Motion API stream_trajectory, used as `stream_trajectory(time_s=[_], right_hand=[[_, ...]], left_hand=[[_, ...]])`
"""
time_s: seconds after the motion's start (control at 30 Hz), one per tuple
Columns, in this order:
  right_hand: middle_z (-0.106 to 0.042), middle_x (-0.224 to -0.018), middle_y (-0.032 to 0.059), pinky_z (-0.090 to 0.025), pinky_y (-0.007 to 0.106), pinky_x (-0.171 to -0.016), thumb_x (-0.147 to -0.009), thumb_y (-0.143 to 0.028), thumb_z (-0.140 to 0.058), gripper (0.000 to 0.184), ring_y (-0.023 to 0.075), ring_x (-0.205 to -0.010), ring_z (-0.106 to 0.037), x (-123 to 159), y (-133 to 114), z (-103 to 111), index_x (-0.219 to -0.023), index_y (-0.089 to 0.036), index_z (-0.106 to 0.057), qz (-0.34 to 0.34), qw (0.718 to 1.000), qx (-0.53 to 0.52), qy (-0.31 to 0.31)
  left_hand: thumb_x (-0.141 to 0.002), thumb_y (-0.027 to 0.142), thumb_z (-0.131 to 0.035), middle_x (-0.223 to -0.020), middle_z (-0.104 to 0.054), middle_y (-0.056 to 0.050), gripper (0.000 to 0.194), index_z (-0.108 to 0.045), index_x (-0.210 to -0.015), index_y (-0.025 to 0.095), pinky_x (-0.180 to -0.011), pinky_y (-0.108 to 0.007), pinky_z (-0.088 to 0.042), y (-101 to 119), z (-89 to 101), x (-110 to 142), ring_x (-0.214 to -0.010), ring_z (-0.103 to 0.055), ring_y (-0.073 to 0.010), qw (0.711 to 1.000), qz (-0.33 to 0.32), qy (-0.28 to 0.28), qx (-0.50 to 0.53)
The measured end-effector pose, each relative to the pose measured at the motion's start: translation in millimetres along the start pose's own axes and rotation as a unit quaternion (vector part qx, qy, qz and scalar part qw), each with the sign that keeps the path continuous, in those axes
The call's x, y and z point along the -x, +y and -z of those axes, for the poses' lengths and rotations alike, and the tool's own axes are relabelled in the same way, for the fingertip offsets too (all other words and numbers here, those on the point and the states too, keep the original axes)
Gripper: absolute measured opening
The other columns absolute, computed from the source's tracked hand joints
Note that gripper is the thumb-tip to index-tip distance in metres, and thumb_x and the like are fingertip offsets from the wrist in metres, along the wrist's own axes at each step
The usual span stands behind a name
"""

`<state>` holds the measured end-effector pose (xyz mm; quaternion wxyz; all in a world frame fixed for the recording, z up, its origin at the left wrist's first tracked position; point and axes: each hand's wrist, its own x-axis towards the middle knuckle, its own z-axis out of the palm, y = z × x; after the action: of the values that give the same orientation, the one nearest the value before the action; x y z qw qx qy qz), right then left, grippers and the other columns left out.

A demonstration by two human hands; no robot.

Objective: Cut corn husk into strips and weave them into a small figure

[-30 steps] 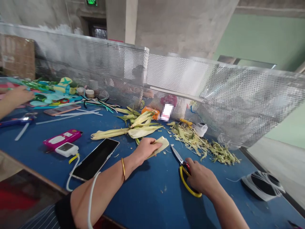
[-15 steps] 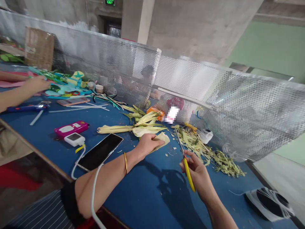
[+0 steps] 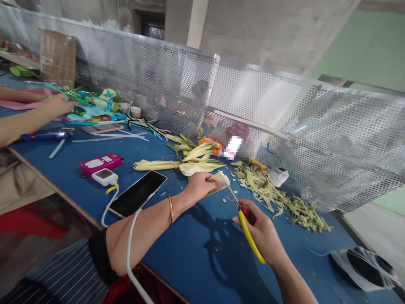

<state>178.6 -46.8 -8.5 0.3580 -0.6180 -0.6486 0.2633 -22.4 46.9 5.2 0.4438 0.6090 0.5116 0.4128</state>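
Note:
My left hand (image 3: 202, 185) pinches a pale piece of corn husk (image 3: 218, 180) above the blue table (image 3: 190, 249). In my right hand (image 3: 261, 223) is a pair of scissors (image 3: 248, 238) with yellow and red handles. The blades reach up to the free end of the husk piece; whether they close on it I cannot tell. Behind my left hand lie more corn husks (image 3: 199, 157), green and cream. A heap of shredded husk (image 3: 268, 185) spreads beyond the scissors.
A dark phone (image 3: 139, 193), a magenta device (image 3: 101, 164) and a white cable (image 3: 129, 249) lie on the left. A wrapped spool (image 3: 363, 267) sits at right. Perforated metal panels (image 3: 142, 76) stand behind. At far left, another person's hand (image 3: 57, 104) works among coloured pieces.
The scissors have moved left and turned, bringing their blades to the husk piece, and their handles have spread. My left hand keeps its hold. The view has shifted slightly.

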Motion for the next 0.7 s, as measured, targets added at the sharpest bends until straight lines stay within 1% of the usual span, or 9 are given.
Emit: stream_trajectory(time_s=[0.1,0.3,0.47,0.63,0.7], right_hand=[[-0.054,-0.069,-0.0040,-0.040,0.024,-0.058,-0.072,-0.046,-0.072,0.049,0.0154,-0.063,-0.048,0.4,0.1,-0.1,-0.114,-0.023,-0.063,0.004,1.000,0.002,0.002],[-0.053,-0.067,-0.0042,-0.040,0.025,-0.057,-0.074,-0.047,-0.071,0.046,0.0149,-0.060,-0.046,1.7,-5.5,-0.6,-0.111,-0.022,-0.064,0.009,1.000,0.026,0.012],[-0.054,-0.065,-0.0040,-0.040,0.024,-0.055,-0.072,-0.049,-0.071,0.045,0.0151,-0.059,-0.045,1.8,-9.4,-1.2,-0.108,-0.023,-0.066,0.007,0.999,0.035,0.020],[-0.051,-0.065,-0.0039,-0.037,0.025,-0.055,-0.072,-0.052,-0.071,0.047,0.0154,-0.060,-0.043,1.2,-6.4,-0.6,-0.108,-0.023,-0.066,-0.010,1.000,0.017,0.005],[-0.050,-0.063,-0.0047,-0.036,0.025,-0.054,-0.073,-0.052,-0.070,0.046,0.0146,-0.058,-0.041,0.9,-5.0,0.0,-0.108,-0.023,-0.065,-0.015,1.000,0.010,-0.004]], left_hand=[[-0.060,0.049,-0.073,-0.053,-0.043,0.005,0.035,-0.055,-0.059,0.019,-0.052,-0.026,-0.023,-0.1,-0.6,0.5,-0.053,-0.038,-0.0112,1.000,0.007,-0.017,0.009],[-0.059,0.046,-0.075,-0.052,-0.047,0.005,0.033,-0.056,-0.060,0.018,-0.050,-0.026,-0.025,1.4,0.6,0.7,-0.050,-0.040,-0.0104,0.997,0.031,-0.046,0.055],[-0.057,0.043,-0.076,-0.053,-0.050,0.005,0.031,-0.059,-0.063,0.018,-0.050,-0.025,-0.027,-0.2,1.0,-0.8,-0.049,-0.042,-0.0103,0.996,0.042,-0.046,0.064],[-0.060,0.044,-0.075,-0.054,-0.052,0.005,0.030,-0.062,-0.066,0.017,-0.050,-0.025,-0.029,-3.0,1.5,-1.4,-0.050,-0.044,-0.0108,0.996,0.037,-0.059,0.062],[-0.065,0.047,-0.072,-0.056,-0.054,0.004,0.032,-0.063,-0.069,0.017,-0.051,-0.025,-0.031,-2.9,1.4,-0.7,-0.051,-0.046,-0.0116,0.995,0.030,-0.063,0.073]])
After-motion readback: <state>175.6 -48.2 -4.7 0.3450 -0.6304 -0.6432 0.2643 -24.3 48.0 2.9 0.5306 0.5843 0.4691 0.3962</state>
